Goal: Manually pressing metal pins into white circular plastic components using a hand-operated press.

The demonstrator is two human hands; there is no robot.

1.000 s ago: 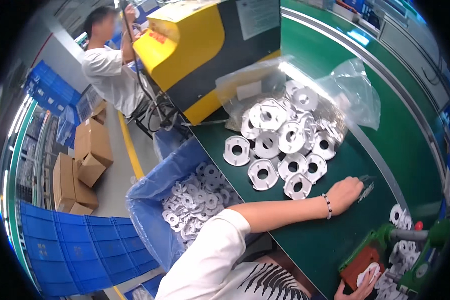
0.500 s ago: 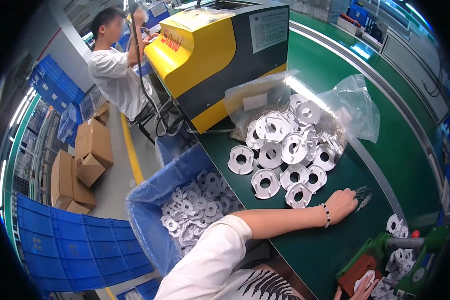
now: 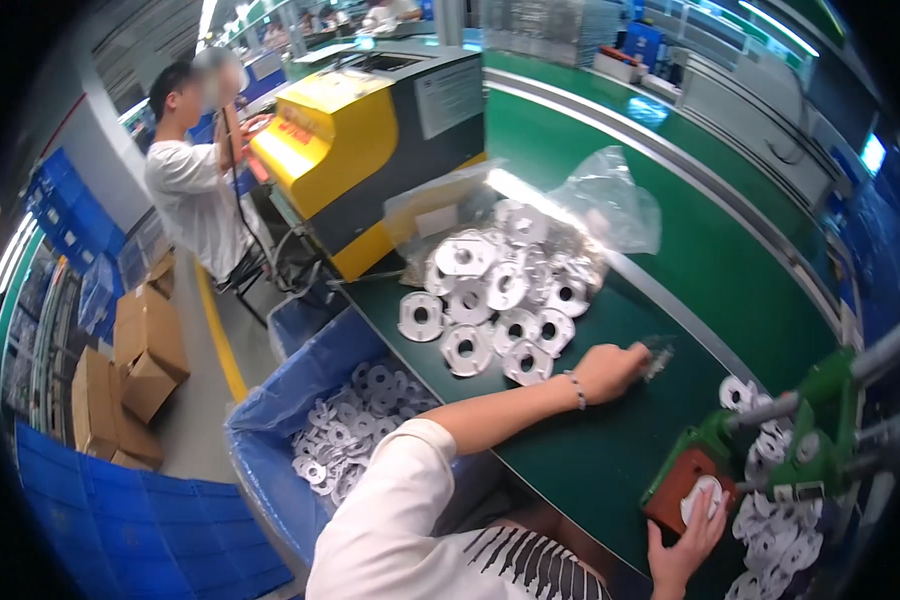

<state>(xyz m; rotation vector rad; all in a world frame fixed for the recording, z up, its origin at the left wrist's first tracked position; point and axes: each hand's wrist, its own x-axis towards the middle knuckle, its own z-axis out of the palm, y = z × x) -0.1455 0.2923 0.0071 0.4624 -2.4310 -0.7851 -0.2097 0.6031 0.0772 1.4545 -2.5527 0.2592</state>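
My left hand (image 3: 610, 373) reaches across the green tabletop, its fingers curled together at a small scatter of thin metal pins (image 3: 657, 362). Whatever sits between those fingertips is hidden and blurred. At the lower right, my right hand (image 3: 688, 545) lies with stretched fingers over a white plastic disc (image 3: 701, 493), thumb apart. The disc rests on a reddish-brown block (image 3: 674, 486) in a green hand press (image 3: 812, 450). A pile of white round plastic plates with centre holes (image 3: 467, 300) lies beyond my left forearm.
More white parts (image 3: 770, 545) crowd beside the press. A blue lined bin (image 3: 260, 470) of similar pieces stands left of the table. Clear plastic bags (image 3: 610, 205) lie behind the pile. A yellow-and-grey machine (image 3: 370, 150) stands beyond, with a seated person (image 3: 195, 170) beside it.
The view has swung right, so the scene shifts left and more of the press shows. My left hand stays at the pins, and my right hand stays on the disc.
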